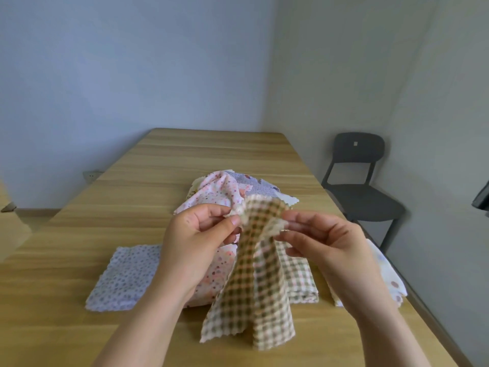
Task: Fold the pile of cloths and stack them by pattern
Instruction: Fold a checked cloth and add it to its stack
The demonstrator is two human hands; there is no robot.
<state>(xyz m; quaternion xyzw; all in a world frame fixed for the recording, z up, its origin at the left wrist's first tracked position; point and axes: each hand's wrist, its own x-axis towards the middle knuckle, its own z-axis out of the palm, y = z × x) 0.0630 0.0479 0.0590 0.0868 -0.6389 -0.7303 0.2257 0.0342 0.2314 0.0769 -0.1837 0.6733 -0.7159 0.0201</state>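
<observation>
A: Count of cloths?
B: One green-checked cloth (248,282) in the air, top edge pinched by left hand (195,234) and right hand (328,239), hem touching the wooden table (211,154). One loose pile (225,192) behind. One folded blue-dotted cloth (124,279) lies left, one folded checked stack (299,276) right.
A: Writing?
B: One black chair (357,176); the backrest tag is too small to read.
</observation>
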